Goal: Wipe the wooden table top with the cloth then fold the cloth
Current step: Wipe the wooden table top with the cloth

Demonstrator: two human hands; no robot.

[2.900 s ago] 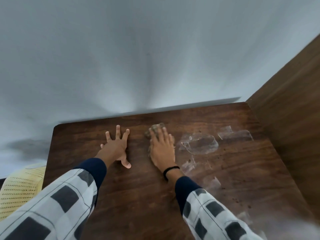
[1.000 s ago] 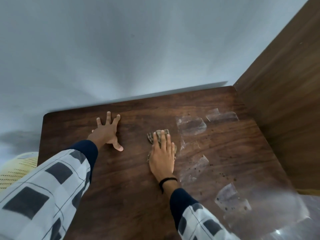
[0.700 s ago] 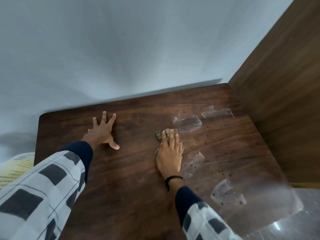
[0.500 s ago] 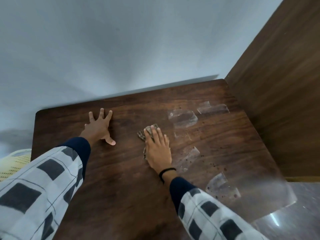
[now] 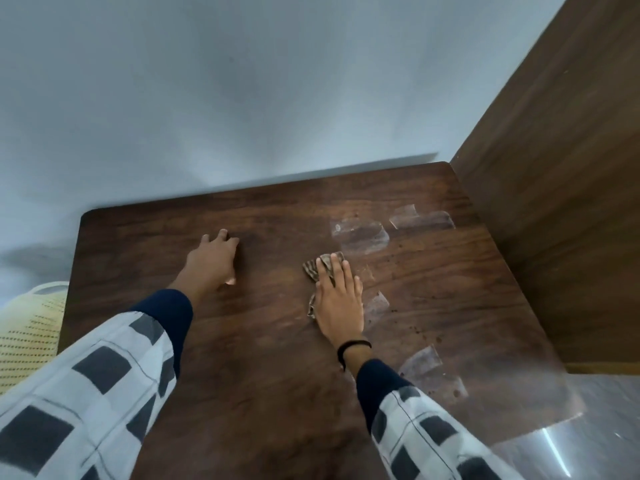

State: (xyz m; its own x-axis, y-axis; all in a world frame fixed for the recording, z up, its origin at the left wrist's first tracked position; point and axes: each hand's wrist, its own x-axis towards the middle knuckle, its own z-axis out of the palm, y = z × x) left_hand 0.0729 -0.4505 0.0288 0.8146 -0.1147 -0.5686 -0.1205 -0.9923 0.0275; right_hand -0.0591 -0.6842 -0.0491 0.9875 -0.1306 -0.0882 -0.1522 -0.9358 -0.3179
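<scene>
The dark wooden table top (image 5: 263, 393) fills the lower part of the view. A small brown patterned cloth (image 5: 313, 269) lies bunched near its middle. My right hand (image 5: 339, 299) presses flat on the cloth with the fingers together, and only the cloth's far and left edges show. My left hand (image 5: 214, 261) rests on the bare wood to the left, palm down with the fingers curled in, holding nothing. Shiny patches of clear tape (image 5: 360, 233) and small dark specks mark the wood to the right of the cloth.
A grey-white wall (image 5: 242, 98) runs along the table's far edge. A tall wooden panel (image 5: 561, 202) closes off the right side. A yellow perforated basket (image 5: 27, 327) stands beyond the table's left edge. Glossy floor (image 5: 571, 438) shows at the bottom right.
My right hand has slid the cloth back and forth over the table's middle, now slightly right and farther than half a second ago. My left hand's fingers have drawn in from a spread pose.
</scene>
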